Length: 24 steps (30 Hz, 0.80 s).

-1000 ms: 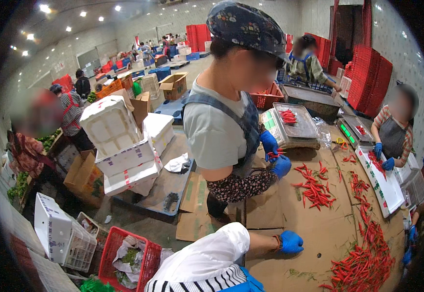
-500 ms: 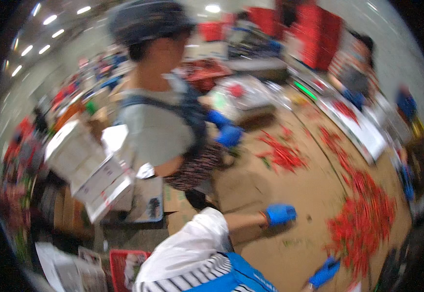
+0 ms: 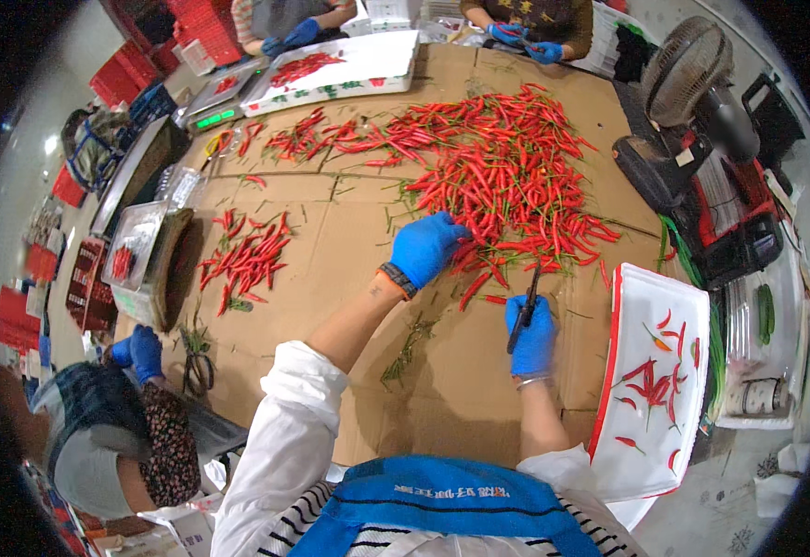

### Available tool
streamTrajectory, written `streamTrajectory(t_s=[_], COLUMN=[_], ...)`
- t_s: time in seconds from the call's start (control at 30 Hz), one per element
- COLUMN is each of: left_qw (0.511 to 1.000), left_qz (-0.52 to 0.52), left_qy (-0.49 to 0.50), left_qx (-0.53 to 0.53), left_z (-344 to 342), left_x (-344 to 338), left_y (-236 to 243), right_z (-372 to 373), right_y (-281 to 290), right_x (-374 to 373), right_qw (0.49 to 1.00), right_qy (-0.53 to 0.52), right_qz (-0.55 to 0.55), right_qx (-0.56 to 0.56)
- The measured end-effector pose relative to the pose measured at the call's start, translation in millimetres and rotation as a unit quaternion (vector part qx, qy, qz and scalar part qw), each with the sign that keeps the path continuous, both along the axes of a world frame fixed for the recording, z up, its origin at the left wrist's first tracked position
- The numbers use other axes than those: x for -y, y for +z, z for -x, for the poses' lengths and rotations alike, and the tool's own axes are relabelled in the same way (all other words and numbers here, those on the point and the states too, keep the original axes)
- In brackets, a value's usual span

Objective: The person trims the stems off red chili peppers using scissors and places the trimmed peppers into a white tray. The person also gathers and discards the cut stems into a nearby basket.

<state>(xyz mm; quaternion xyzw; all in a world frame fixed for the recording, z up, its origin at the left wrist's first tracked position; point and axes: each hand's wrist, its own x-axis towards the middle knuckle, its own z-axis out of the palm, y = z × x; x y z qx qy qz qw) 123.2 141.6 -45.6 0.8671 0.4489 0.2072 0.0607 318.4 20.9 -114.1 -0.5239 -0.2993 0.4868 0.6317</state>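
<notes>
A large heap of red chili peppers (image 3: 507, 167) with green stems is spread over the cardboard-covered table (image 3: 359, 371). My left hand (image 3: 428, 249), in a blue glove, is at the heap's near edge. Its fingers are curled together among the chilies, and what they hold, if anything, is hidden. Just to the right and nearer to me, my right hand (image 3: 531, 339), also gloved in blue, is closed around dark scissors (image 3: 524, 316) whose tips point away toward the heap. Right of that hand stands a white tray (image 3: 637, 464) with a red rim and several loose chilies inside.
A smaller chili pile (image 3: 249, 255) lies left, with stem bits and another pair of scissors (image 3: 199, 371) near a co-worker's gloved hands (image 3: 140, 353). Two people work across the table beside a scale (image 3: 215, 116) and white box lid (image 3: 368, 70). A fan (image 3: 688, 70) stands right.
My view has swung from the left side round to the heap and is now sharp. My left hand has gone from bare cardboard to the heap's near edge.
</notes>
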Motion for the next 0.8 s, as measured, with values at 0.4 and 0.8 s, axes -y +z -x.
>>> streamTrajectory(t_s=[0.4, 0.8], left_qw=[0.876, 0.767], left_qz=[0.287, 0.466], left_qy=[0.045, -0.059], left_qx=[0.386, 0.437], left_z=[-22, -21], left_x=[-25, 38], left_y=[-4, 34], right_z=[-1, 1], right_y=[-17, 9], right_x=[-4, -4], right_qw=[0.992, 0.927], right_qy=[-0.012, 0.009], right_qz=[0.000, -0.016], right_qx=[0.125, 0.375])
